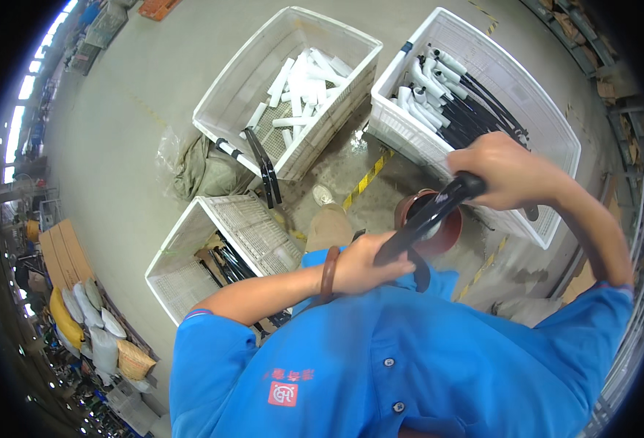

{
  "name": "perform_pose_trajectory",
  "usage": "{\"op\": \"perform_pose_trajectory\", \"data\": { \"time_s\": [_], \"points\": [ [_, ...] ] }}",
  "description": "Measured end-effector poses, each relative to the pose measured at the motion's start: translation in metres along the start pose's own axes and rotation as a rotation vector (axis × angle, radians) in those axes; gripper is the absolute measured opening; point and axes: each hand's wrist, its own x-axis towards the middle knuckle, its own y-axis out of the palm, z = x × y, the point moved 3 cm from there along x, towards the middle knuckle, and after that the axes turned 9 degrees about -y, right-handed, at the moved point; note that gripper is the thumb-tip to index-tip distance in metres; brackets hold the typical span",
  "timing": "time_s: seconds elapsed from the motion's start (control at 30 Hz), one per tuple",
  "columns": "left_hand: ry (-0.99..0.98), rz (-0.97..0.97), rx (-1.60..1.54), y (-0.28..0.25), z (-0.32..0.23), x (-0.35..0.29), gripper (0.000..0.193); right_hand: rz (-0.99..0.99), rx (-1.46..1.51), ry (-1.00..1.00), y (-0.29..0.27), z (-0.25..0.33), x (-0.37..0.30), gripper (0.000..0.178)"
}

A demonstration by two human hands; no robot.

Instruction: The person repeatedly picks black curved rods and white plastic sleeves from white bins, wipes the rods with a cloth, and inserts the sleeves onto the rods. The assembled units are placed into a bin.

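Observation:
My left hand [377, 263], with a brown bracelet at the wrist, is closed around the lower part of a thick black tube [431, 223] held slantwise before my body. At the tube's upper end, my right hand [497, 171] is curled against it, slightly blurred by motion. Behind my right hand stands a white crate [391, 117] holding several black rods [475, 106] with bent ends in white sleeves [428, 84]. A reddish-brown bucket [450, 233] is on the floor below the tube; its contents are partly hidden.
Another white crate [212, 102], farther left, holds loose white sleeves [304, 80]; two black bent pieces [265, 168] hang over its near rim. A third crate [163, 274] with black rods stands near my left forearm. A grey-green cloth bundle [209, 168] lies between them.

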Motion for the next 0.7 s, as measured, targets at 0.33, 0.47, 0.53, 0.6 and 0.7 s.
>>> {"op": "perform_pose_trajectory", "data": {
  "time_s": [0.33, 0.47, 0.53, 0.6, 0.7],
  "points": [
    [-0.461, -0.122, -0.736, -0.203, 0.064, 0.002, 0.019, 0.078, -0.482, -0.511, 0.084, -0.037, 0.301, 0.011],
    [-0.308, -0.063, -0.939, -0.268, 0.064, -0.003, 0.016, -0.22, -0.662, -0.6, 0.031, -0.089, 0.366, 0.009],
    [-0.31, -0.048, -0.886, -0.281, 0.063, 0.0, 0.011, -0.104, -0.665, -0.523, 0.017, -0.107, 0.384, 0.008],
    [-0.356, -0.158, -0.767, -0.293, 0.065, 0.004, 0.014, 0.061, -0.6, -0.498, 0.016, -0.118, 0.395, 0.015],
    [-0.444, -0.308, -0.483, -0.303, 0.071, 0.014, 0.023, 0.481, -0.225, -0.464, 0.026, -0.133, 0.411, 0.028]
  ]
}}
